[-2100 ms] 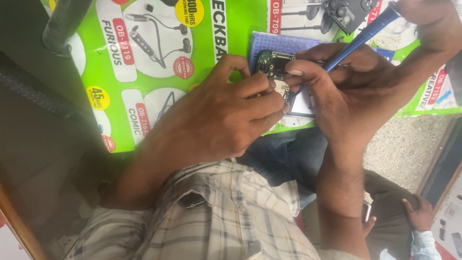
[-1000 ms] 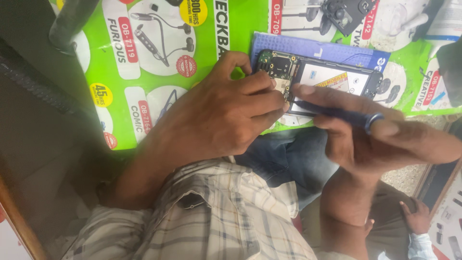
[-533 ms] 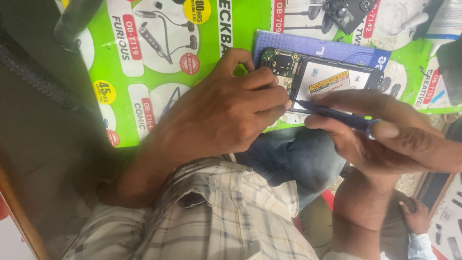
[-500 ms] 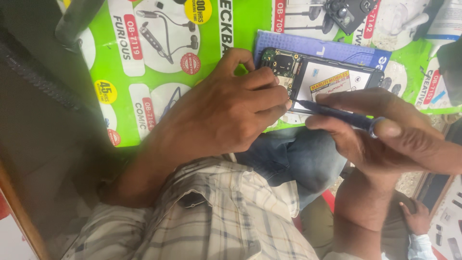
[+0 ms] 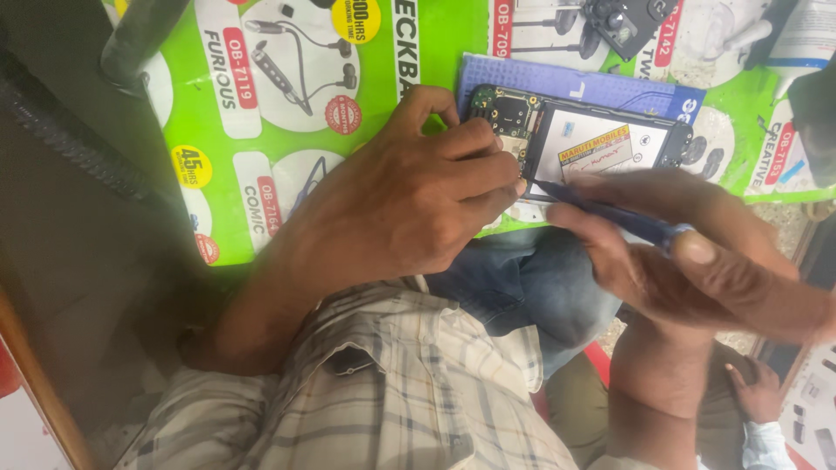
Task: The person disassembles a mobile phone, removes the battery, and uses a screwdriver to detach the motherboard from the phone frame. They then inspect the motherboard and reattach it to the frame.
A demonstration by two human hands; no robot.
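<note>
An opened phone (image 5: 601, 144) with its back off lies on a blue card (image 5: 610, 87), showing a circuit board and a labelled white battery. My left hand (image 5: 409, 200) pins the phone's left end, fingers curled over the board and near edge. My right hand (image 5: 697, 261) grips a slim blue pry tool (image 5: 610, 213) like a pen. The tool lies almost flat, its tip touching the phone's near edge beside my left fingertips.
A green printed poster (image 5: 287, 130) covers the work surface. A dark cylinder (image 5: 139, 39) stands at the top left, a small black device (image 5: 623, 22) and a white bottle (image 5: 810, 35) at the top right. My jeans knee (image 5: 522, 278) is below. Another person's hand (image 5: 758, 392) is at bottom right.
My right hand dropped from above the phone's board to the lower right, swinging the blue tool flat along the near edge. The battery came into view. My left hand kept its hold.
</note>
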